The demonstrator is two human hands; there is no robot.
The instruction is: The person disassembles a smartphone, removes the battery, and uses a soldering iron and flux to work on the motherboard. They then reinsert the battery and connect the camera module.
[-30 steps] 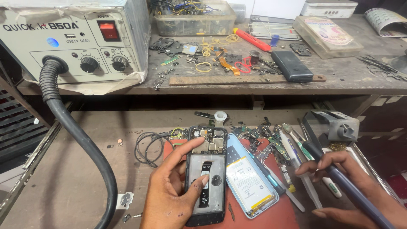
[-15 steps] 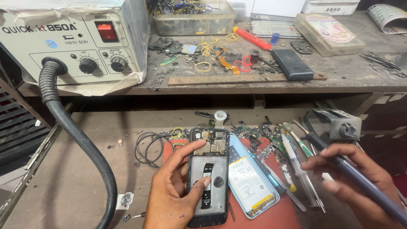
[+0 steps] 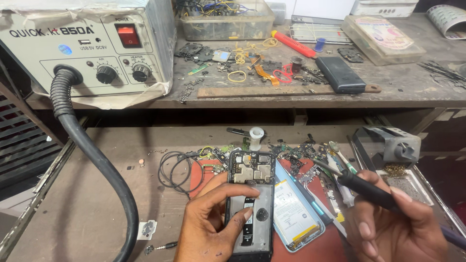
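Note:
My left hand (image 3: 208,223) grips an opened phone (image 3: 251,204) with its back cover off, circuit board showing at the top. The thumb rests on its lower half. My right hand (image 3: 395,225) holds a black soldering iron (image 3: 359,183), its metal tip pointing left toward the phone's upper right, a short way off it. Between my two hands lies a phone battery in a blue frame (image 3: 296,213) on a red mat (image 3: 335,242).
A hot-air rework station (image 3: 92,48) stands at the back left, its black hose (image 3: 97,160) curving down past my left hand. Loose wires (image 3: 174,170), small parts, screwdrivers (image 3: 340,184) and a grey iron stand (image 3: 395,148) surround the mat. A cluttered shelf (image 3: 301,68) runs behind.
My right hand has lifted and turned the soldering iron, bringing its tip up and left toward the phone. My left hand has kept the phone in place.

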